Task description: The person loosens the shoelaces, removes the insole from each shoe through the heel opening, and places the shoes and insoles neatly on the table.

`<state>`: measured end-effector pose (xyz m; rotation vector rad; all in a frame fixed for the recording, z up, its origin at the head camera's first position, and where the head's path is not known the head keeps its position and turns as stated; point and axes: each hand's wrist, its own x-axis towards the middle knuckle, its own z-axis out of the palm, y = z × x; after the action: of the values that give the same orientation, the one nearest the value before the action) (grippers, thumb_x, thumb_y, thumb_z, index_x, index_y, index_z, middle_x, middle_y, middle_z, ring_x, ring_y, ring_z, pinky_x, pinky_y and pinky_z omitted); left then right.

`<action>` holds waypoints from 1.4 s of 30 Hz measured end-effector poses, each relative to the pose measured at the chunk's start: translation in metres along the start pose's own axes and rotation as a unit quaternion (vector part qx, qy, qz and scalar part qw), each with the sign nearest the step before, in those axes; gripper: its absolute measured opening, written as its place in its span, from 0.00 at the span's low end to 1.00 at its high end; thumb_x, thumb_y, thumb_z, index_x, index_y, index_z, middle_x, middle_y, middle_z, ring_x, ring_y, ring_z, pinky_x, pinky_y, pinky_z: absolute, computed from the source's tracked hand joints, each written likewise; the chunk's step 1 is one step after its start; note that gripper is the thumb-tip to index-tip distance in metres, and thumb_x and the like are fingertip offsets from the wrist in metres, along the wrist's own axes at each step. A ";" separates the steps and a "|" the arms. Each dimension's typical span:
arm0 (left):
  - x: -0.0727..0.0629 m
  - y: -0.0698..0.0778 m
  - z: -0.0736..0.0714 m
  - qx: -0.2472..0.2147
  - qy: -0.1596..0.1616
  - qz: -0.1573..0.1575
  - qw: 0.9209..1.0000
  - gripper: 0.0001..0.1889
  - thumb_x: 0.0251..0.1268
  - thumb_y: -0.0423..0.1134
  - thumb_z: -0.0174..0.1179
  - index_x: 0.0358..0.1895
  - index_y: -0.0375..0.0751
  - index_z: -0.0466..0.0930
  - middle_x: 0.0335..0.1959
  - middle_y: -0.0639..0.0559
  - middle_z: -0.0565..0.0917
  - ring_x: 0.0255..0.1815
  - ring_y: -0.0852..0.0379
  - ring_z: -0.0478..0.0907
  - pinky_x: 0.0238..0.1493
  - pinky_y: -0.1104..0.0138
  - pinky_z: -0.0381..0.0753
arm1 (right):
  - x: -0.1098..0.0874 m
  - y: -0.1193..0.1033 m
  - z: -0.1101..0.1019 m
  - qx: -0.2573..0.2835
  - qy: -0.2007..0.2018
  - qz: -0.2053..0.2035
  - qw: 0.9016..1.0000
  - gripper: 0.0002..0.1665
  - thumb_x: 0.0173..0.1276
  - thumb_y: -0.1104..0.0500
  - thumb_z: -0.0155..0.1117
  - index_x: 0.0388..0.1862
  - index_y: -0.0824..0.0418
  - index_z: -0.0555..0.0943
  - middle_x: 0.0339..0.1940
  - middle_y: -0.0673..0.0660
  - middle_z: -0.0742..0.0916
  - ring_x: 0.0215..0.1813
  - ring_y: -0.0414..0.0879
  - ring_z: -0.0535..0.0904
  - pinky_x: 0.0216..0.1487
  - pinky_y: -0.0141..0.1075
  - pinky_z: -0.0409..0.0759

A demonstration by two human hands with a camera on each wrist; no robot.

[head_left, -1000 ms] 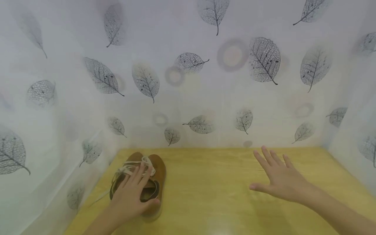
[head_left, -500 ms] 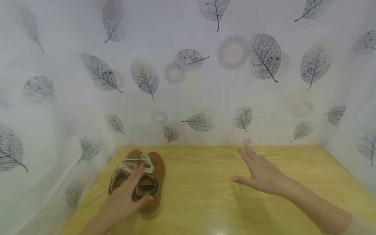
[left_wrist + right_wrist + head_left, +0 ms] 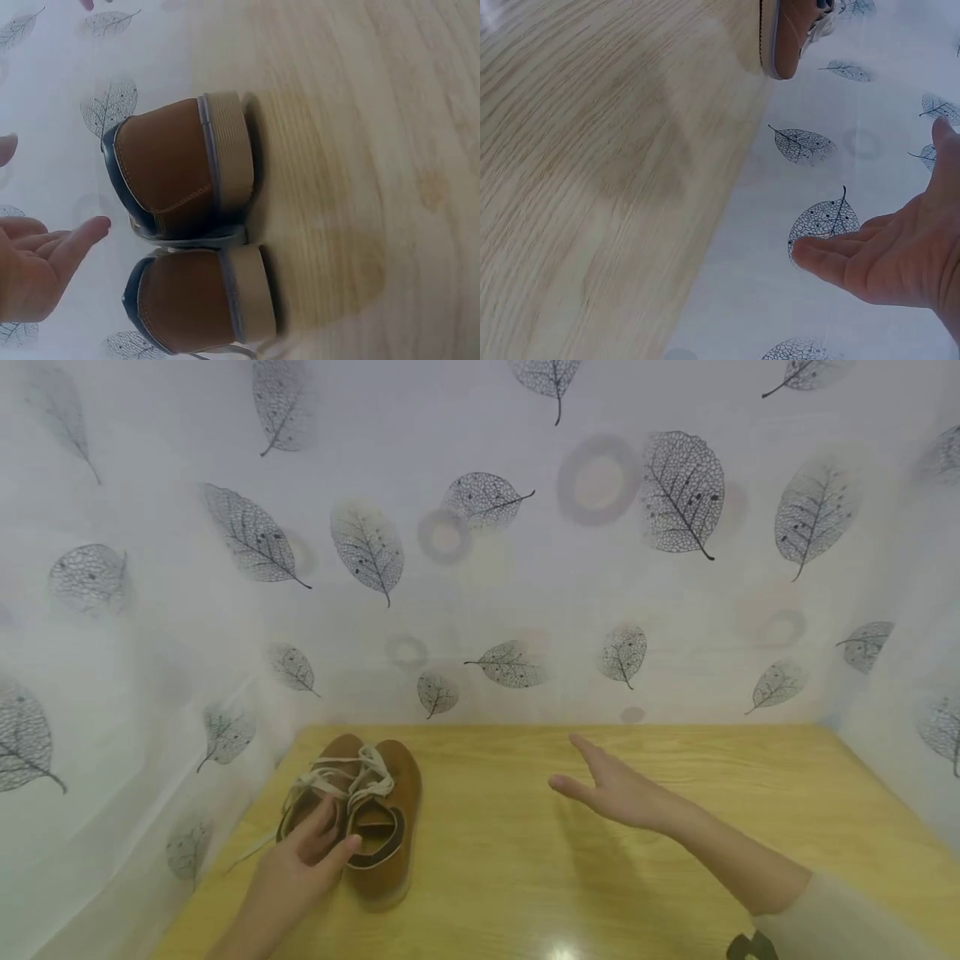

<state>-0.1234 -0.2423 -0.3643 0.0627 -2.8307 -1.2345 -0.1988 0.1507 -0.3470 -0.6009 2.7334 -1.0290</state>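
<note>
A pair of brown lace-up shoes stands side by side at the left of the wooden surface: the right shoe (image 3: 407, 802) and the left shoe (image 3: 343, 747), with loose cream laces (image 3: 371, 777). My left hand (image 3: 288, 868) hovers over their heel ends, fingers slightly bent and thumb apart. In the left wrist view a gap shows between that hand (image 3: 37, 262) and the brown heels (image 3: 169, 161); it holds nothing. My right hand (image 3: 622, 792) hangs above the wood to the right of the shoes, fingers extended and thumb spread, touching nothing. The right wrist view catches one shoe's toe (image 3: 786, 45).
The light wooden surface (image 3: 495, 843) is bounded at the back and sides by a pale curtain (image 3: 510, 585) with leaf prints. A lace end (image 3: 251, 852) trails left on the wood. A small dark object (image 3: 752, 947) shows by my right sleeve (image 3: 832, 918).
My right hand has moved left toward the shoes. My left hand has drawn back a little, its fingers bending more. The shoes stay in place; the view has tilted slightly down.
</note>
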 end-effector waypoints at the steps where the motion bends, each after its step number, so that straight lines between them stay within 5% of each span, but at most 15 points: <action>1: 0.000 -0.001 0.000 -0.015 0.010 -0.008 1.000 0.41 0.62 0.59 0.58 0.73 0.44 0.55 0.70 0.44 0.63 0.59 0.47 0.75 0.52 0.59 0.81 | 0.003 0.000 0.001 0.016 -0.004 0.006 1.000 0.52 0.70 0.35 0.46 0.75 0.68 0.43 0.75 0.69 0.54 0.72 0.69 0.54 0.69 0.62 0.57; 5: -0.003 -0.006 -0.001 -0.094 0.058 -0.022 0.994 0.35 0.64 0.52 0.59 0.70 0.40 0.61 0.65 0.43 0.71 0.50 0.66 0.80 0.44 0.68 0.83 | 0.010 -0.002 0.005 0.082 -0.016 0.037 0.996 0.50 0.71 0.34 0.45 0.75 0.65 0.44 0.74 0.69 0.57 0.69 0.69 0.60 0.65 0.62 0.63; 9: -0.004 -0.009 -0.001 -0.160 0.094 -0.045 0.982 0.31 0.65 0.47 0.60 0.66 0.35 0.66 0.58 0.37 0.76 0.39 0.76 0.80 0.39 0.70 0.84 | 0.013 -0.005 0.012 0.199 -0.039 0.068 0.977 0.47 0.72 0.37 0.45 0.74 0.67 0.46 0.72 0.72 0.60 0.68 0.69 0.61 0.65 0.58 0.67; 18: -0.009 -0.019 0.001 -0.243 0.067 -0.123 0.960 0.31 0.63 0.50 0.61 0.63 0.32 0.69 0.59 0.36 0.74 0.39 0.63 0.85 0.43 0.63 0.84 | 0.013 -0.021 0.031 0.408 -0.070 0.144 0.899 0.46 0.69 0.38 0.52 0.72 0.67 0.54 0.65 0.76 0.67 0.59 0.65 0.74 0.56 0.50 0.78; 22: -0.010 -0.024 0.002 -0.281 0.053 -0.145 0.947 0.33 0.61 0.48 0.63 0.64 0.32 0.66 0.58 0.39 0.75 0.40 0.62 0.85 0.45 0.63 0.83 | 0.012 -0.031 0.038 0.438 -0.101 0.149 0.881 0.46 0.69 0.39 0.52 0.71 0.71 0.55 0.64 0.77 0.69 0.58 0.65 0.75 0.55 0.51 0.79; 28: -0.006 -0.028 0.002 -0.312 0.054 -0.150 0.937 0.34 0.61 0.46 0.63 0.65 0.30 0.64 0.44 0.60 0.86 0.39 0.64 0.84 0.44 0.63 0.83 | 0.018 -0.040 0.048 0.475 -0.126 0.155 0.857 0.46 0.68 0.39 0.55 0.69 0.72 0.58 0.62 0.74 0.73 0.56 0.63 0.77 0.54 0.49 0.80; 31: -0.006 -0.031 0.004 -0.347 0.039 -0.168 0.922 0.31 0.63 0.43 0.62 0.64 0.29 0.65 0.43 0.59 0.86 0.41 0.62 0.84 0.47 0.62 0.83 | 0.022 -0.043 0.056 0.499 -0.127 0.165 0.841 0.41 0.69 0.44 0.56 0.68 0.70 0.61 0.61 0.74 0.73 0.55 0.63 0.78 0.54 0.48 0.80; 36: -0.010 -0.040 0.012 -0.428 0.006 -0.216 0.878 0.17 0.68 0.38 0.56 0.57 0.39 0.72 0.45 0.52 0.84 0.44 0.59 0.83 0.54 0.59 0.80 | 0.028 -0.048 0.071 0.544 -0.136 0.194 0.805 0.33 0.70 0.52 0.56 0.67 0.69 0.63 0.60 0.76 0.72 0.56 0.63 0.76 0.58 0.50 0.77; 42: -0.012 -0.042 0.019 -0.455 -0.012 -0.232 0.860 0.19 0.69 0.39 0.54 0.59 0.37 0.67 0.44 0.51 0.83 0.46 0.56 0.82 0.57 0.58 0.77 | 0.033 -0.055 0.086 0.588 -0.128 0.234 0.764 0.30 0.70 0.56 0.58 0.66 0.69 0.64 0.60 0.76 0.70 0.58 0.64 0.74 0.62 0.52 0.74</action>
<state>-0.1116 -0.2558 -0.4084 0.7014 -1.9805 -2.5263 -0.1867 0.0475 -0.3756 0.1623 1.3620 -1.9316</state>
